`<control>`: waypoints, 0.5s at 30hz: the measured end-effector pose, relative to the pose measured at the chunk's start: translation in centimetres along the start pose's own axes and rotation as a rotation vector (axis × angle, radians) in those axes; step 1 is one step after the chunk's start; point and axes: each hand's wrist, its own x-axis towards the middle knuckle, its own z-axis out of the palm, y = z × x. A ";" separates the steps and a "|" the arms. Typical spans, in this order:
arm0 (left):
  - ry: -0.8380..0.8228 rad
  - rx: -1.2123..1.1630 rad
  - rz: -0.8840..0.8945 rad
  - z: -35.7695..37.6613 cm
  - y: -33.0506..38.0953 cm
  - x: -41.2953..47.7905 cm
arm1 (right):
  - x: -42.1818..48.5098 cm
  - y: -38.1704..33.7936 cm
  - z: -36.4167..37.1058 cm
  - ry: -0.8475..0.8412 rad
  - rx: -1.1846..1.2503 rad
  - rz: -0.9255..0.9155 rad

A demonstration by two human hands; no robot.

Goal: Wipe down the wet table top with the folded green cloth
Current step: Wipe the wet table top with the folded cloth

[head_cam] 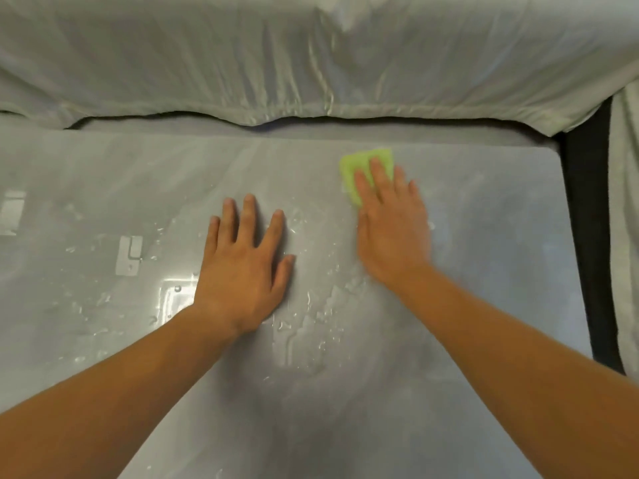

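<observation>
Wiping hand: our right hand (pixel 392 233) presses the green cloth (pixel 363 156) flat, fingers straight.
Resting hand: our left hand (pixel 242 267) lies spread on the wet tabletop (pixel 484 264).

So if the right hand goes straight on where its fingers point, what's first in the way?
The right hand rests flat on the green cloth; ahead is bare table top up to its far edge, then probably the draped pale sheet, depth unclear.
</observation>
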 end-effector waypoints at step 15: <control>0.004 -0.047 -0.006 -0.1 0.1 -0.1 | 1.0 -1.4 0.4 -0.084 0.004 -0.417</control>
